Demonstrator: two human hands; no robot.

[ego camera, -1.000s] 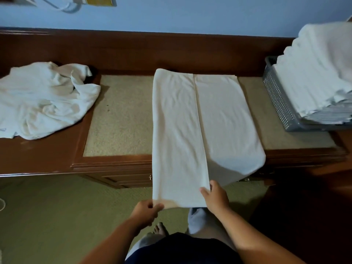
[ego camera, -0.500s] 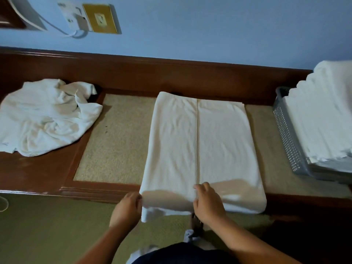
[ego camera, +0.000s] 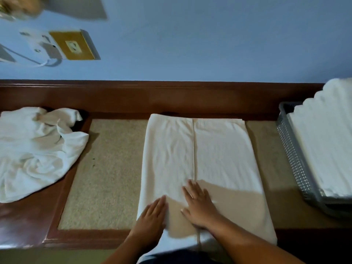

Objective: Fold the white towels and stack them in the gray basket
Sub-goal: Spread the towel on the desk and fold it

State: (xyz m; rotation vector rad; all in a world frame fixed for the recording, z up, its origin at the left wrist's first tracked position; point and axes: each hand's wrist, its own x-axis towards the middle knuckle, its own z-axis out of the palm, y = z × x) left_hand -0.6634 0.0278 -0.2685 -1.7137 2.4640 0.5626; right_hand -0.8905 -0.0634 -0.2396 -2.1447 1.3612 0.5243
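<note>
A second ago both grips pinched the towel's near end, hanging off the desk's front edge; now that end is folded up onto the desk. My left grip [ego camera: 150, 216] lies flat, fingers straight, on the near left part of the towel [ego camera: 219, 149]. My right grip [ego camera: 200, 206] lies flat beside it on the centre seam, pressing. I judge the crosswise fold made, with more folding likely.

At the left end of the desk [ego camera: 28, 221] a crumpled heap of white towels [ego camera: 38, 153] waits unfolded. At the right end, the gray basket [ego camera: 293, 159] holds a stack of folded towels [ego camera: 327, 149] rising well above its rim. Adding another could tip it.
</note>
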